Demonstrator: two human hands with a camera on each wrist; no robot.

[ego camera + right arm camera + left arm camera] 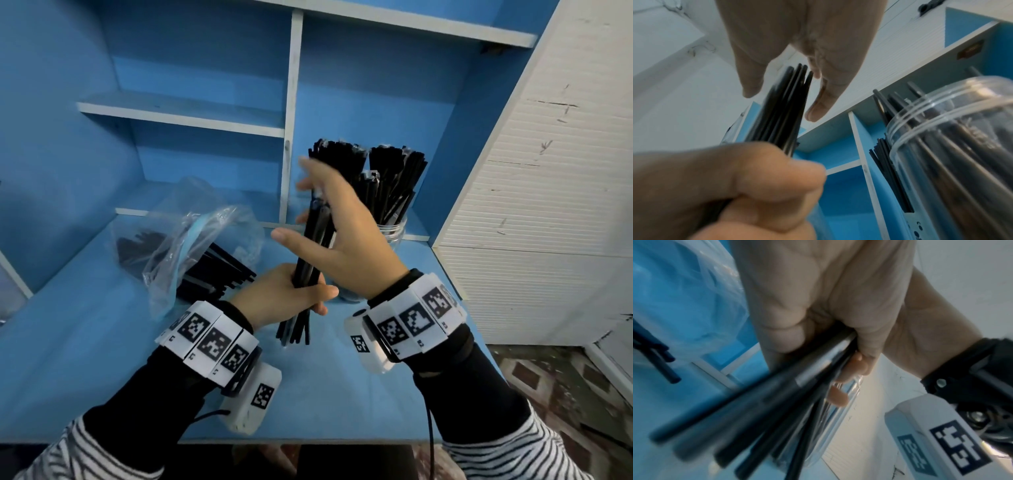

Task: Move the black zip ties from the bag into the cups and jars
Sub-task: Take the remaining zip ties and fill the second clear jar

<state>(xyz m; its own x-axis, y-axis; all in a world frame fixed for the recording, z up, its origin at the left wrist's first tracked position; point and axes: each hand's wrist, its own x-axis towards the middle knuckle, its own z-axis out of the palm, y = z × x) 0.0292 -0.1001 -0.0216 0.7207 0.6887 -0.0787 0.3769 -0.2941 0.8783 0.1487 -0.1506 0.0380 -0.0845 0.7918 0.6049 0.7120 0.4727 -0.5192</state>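
Two hands are working one bundle of zip ties (310,260): left hand (281,298) is gripping it low in a closed fist, keeping it upright and together. Right hand (337,233) is hovering at the upper ends, fingers spread, holding nothing, likely squaring them for loading. Jars (390,228) behind are standing packed with ties. Bag (178,246), lying leftward on the blue table (85,342), is spilling more ties.

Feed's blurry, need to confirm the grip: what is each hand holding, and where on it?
The left hand grips a bundle of black zip ties near its lower end. The right hand is open beside the bundle's upper part, gripping nothing.
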